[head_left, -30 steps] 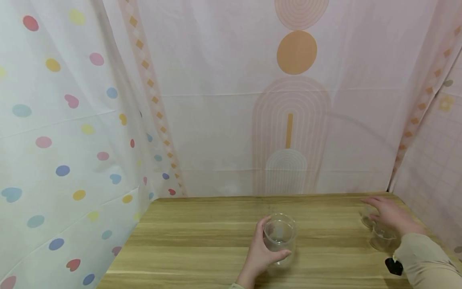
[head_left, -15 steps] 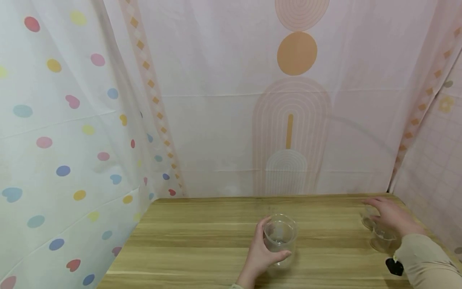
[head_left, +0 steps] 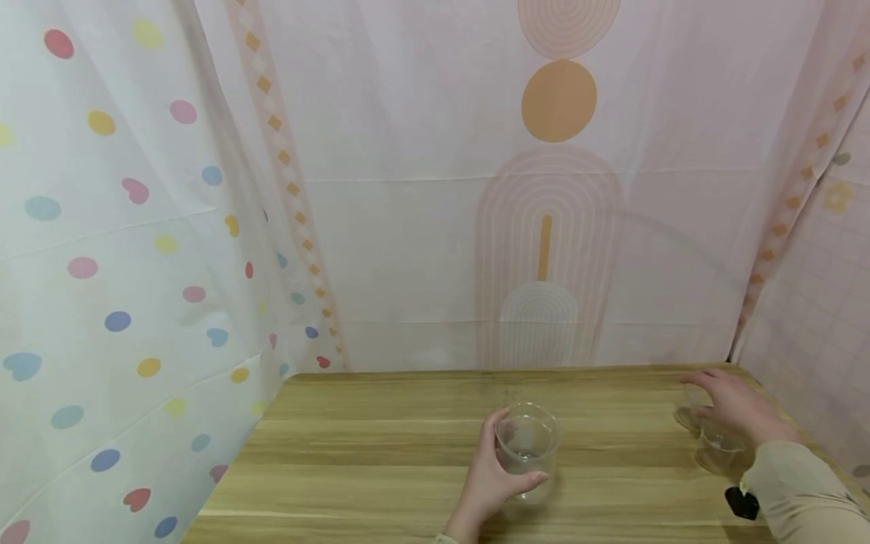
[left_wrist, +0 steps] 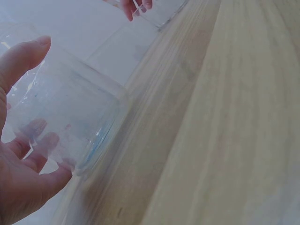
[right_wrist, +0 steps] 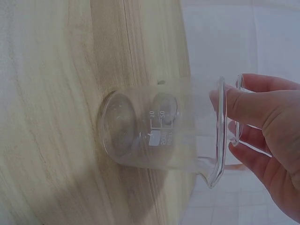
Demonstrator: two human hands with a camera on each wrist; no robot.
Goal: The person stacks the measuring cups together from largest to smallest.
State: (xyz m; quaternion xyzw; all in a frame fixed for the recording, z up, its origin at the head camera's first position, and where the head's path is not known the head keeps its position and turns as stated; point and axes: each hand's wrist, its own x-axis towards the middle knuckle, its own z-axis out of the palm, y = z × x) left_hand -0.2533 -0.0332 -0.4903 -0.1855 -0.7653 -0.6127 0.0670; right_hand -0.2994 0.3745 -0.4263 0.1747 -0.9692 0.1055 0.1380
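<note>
A large clear glass beaker [head_left: 527, 453] stands upright near the middle of the wooden table. My left hand [head_left: 492, 472] grips its side, thumb toward me and fingers round the far side; in the left wrist view the fingers [left_wrist: 44, 185] show through its wall. At the table's right, my right hand [head_left: 737, 404] holds a small clear glass beaker [head_left: 688, 415] by its rim from above. Nearer to me, under that wrist, stands another small beaker [head_left: 719, 453]. The right wrist view shows white graduation marks on this nearer beaker [right_wrist: 140, 131], and the held one's rim between thumb and fingers behind it.
A small black object [head_left: 741, 502] lies by the right sleeve. Patterned curtains [head_left: 408, 264] hang behind the table's back edge and along both sides. The wooden tabletop [head_left: 353, 453] stretches off to the left of the large beaker.
The small beaker in my right hand has shifted slightly left, its base swinging outward. My left hand and the large beaker have stayed in place.
</note>
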